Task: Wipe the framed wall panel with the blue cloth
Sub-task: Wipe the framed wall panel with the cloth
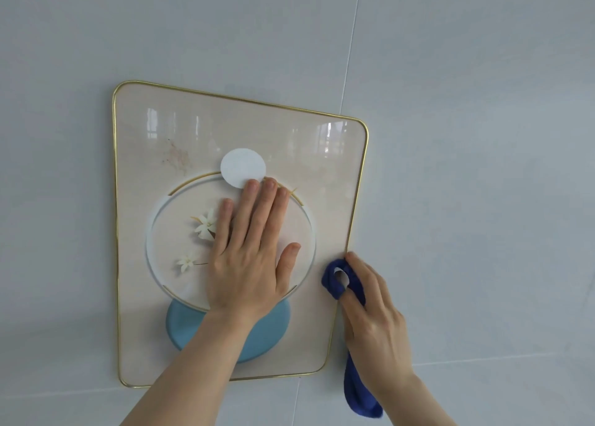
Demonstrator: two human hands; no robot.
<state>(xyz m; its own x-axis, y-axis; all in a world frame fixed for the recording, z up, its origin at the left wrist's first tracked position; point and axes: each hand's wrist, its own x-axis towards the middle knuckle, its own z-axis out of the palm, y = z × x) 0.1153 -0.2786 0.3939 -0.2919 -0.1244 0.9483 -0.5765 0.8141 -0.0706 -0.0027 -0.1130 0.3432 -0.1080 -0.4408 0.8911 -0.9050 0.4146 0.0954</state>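
A framed wall panel [325, 180] with a thin gold rim hangs on a pale tiled wall; it shows a ring, white flowers and a blue oval. My left hand [249, 251] lies flat against the middle of the panel, fingers spread upward. My right hand [373, 325] grips a dark blue cloth [335, 282] and presses it on the panel's right edge, low down. The cloth's tail [357, 393] hangs below my wrist. A faint brownish smudge [177, 158] shows on the upper left of the panel.
Pale grey wall tiles [467, 135] with thin grout lines surround the panel on all sides. Window reflections glint across the panel's glossy upper part [306, 135].
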